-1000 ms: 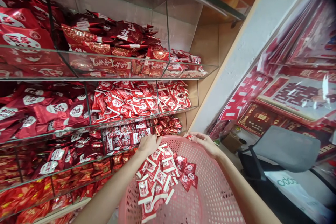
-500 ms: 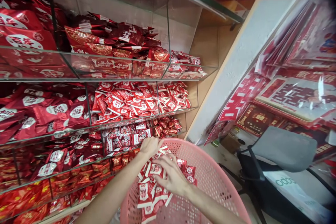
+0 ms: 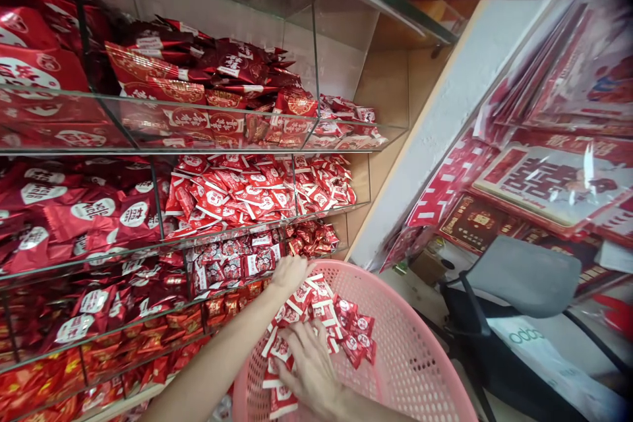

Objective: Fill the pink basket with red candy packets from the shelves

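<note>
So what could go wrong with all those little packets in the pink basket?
Maybe a couple of things. Only the left hand is at the rim of the pink basket; if it slipped, the basket might tip and spill the packets. I can't see what's underneath it. Also, the right hand is down among the packets, so pressing too hard could crumple some.

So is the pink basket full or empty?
Partly full: red packets lie in the pink basket, some under the right hand, but much of its holed wall shows bare.
</note>
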A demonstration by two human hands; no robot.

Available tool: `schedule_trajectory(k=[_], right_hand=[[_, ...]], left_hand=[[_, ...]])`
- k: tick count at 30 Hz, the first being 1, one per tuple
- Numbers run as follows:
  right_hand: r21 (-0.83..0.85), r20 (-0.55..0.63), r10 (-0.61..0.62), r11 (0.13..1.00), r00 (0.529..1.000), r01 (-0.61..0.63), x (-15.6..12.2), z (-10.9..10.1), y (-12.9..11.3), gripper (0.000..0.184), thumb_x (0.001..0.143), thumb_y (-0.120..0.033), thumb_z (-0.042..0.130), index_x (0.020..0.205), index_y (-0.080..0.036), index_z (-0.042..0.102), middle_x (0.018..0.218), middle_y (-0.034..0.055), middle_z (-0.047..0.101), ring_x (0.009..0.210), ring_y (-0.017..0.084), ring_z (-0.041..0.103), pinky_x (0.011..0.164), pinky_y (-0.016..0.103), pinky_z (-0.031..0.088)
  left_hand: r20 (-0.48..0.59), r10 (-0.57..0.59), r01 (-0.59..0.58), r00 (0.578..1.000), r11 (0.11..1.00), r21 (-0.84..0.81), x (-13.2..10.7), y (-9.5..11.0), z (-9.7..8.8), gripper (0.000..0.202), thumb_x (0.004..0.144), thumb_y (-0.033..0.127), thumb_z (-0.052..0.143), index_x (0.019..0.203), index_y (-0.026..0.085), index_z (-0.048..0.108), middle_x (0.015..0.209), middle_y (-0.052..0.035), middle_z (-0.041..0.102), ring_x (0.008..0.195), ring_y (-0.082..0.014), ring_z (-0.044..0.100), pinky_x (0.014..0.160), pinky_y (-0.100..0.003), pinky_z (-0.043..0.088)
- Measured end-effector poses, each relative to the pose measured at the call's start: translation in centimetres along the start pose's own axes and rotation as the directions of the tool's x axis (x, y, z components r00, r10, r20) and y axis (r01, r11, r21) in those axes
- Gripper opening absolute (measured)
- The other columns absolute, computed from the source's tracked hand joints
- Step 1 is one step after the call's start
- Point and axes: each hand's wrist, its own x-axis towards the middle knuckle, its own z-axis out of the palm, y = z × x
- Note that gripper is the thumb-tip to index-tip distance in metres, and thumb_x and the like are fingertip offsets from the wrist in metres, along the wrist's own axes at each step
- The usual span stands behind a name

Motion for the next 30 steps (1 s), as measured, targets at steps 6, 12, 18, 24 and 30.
schedule_trajectory(k=[6, 12, 18, 24, 30], right_hand=[[-0.038, -0.043, 0.049, 0.998, 0.998, -0.05, 0.0, 2.0, 0.1, 0.034, 0.078, -0.028, 0.052, 0.111, -0.025, 0.044, 0.1, 0.003, 0.054, 0.092, 0.02, 0.045, 0.091, 0.044, 0.025], [0.052, -0.011, 0.006, 0.999, 1.0, -0.006, 1.1, 0.3, -0.2, 0.046, 0.073, -0.05, 0.052, 0.11, -0.022, 0.046, 0.102, 0.0045, 0.053, 0.094, 0.021, 0.045, 0.092, 0.045, 0.025], [-0.022, -0.062, -0.001, 1.0, 0.998, 0.0, 3.6, -1.7, 2.7, 0.025, 0.086, -0.026, 0.038, 0.109, -0.021, 0.047, 0.1, 0.0056, 0.054, 0.092, 0.017, 0.045, 0.084, 0.035, 0.033], [-0.228, 0.18, -0.327, 0.903, 0.928, 0.363, 5.9, -1.6, 5.0, 0.028, 0.087, -0.021, 0.039, 0.114, -0.022, 0.045, 0.097, 0.0049, 0.053, 0.095, 0.017, 0.042, 0.083, 0.032, 0.035], [-0.287, 0.271, -0.327, 0.871, 0.905, 0.4, 6.1, -1.3, 4.8, 0.017, 0.087, -0.024, 0.039, 0.098, -0.02, 0.052, 0.101, 0.0043, 0.049, 0.098, 0.016, 0.04, 0.081, 0.03, 0.036]], left_hand=[[0.019, -0.007, 0.007, 1.0, 1.0, -0.013, 0.1, 0.0, 0.7, 0.066, 0.083, 0.054, 0.012, 0.086, 0.012, 0.063, 0.08, -0.0135, 0.065, 0.078, -0.0243, 0.062, 0.068, -0.034, 0.045], [0.05, -0.031, 0.032, 0.998, 0.999, -0.034, 0.3, -0.6, 1.0, 0.067, 0.083, 0.054, 0.011, 0.087, 0.013, 0.064, 0.082, -0.0143, 0.065, 0.08, -0.0228, 0.061, 0.07, -0.033, 0.045], [0.043, -0.027, 0.028, 0.999, 0.999, -0.018, 0.9, -0.8, 1.0, 0.065, 0.084, 0.052, 0.012, 0.088, 0.012, 0.063, 0.082, -0.0154, 0.065, 0.082, -0.0242, 0.061, 0.07, -0.035, 0.045], [0.015, -0.035, 0.035, 0.999, 0.999, -0.028, 1.2, -0.8, 1.0, 0.074, 0.083, 0.051, 0.002, 0.083, 0.012, 0.064, 0.078, -0.0154, 0.065, 0.078, -0.0244, 0.062, 0.067, -0.036, 0.045], [-0.004, -0.034, 0.034, 0.999, 0.999, -0.04, 1.2, -0.8, 1.1, 0.08, 0.081, 0.054, -0.002, 0.078, 0.012, 0.066, 0.077, -0.0146, 0.066, 0.076, -0.0247, 0.062, 0.067, -0.036, 0.045]])
